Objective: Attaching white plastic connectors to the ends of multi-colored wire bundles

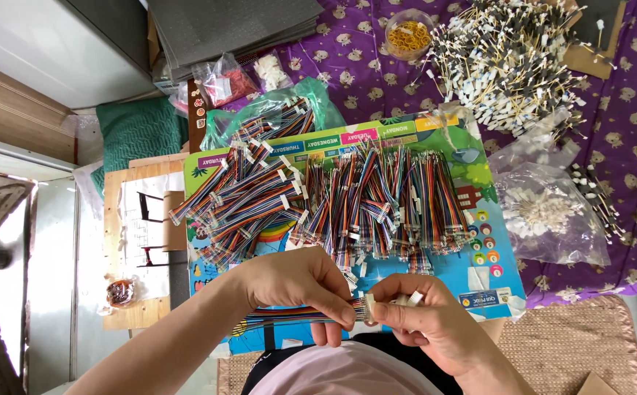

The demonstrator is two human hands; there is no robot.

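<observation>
Pinching one rainbow cable below the board, left hand grips its wires and right hand its white connector; cable heaps cover the board above, bags beside it.

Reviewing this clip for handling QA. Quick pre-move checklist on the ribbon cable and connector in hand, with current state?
1. Left hand pinches the rainbow ribbon cable near its end: ok.
2. Right hand holds the white connector at the cable's end: ok.
3. Connector fully seated on the wires: cannot tell, fingers cover the joint.
4. Wires lie flat and unkinked between the hands: ok in the visible stretch.
5. Spare white piece secure in the right hand's fingers: cannot tell.
6. Finished cable pile on the colourful board sits apart from the hands: ok.
</observation>
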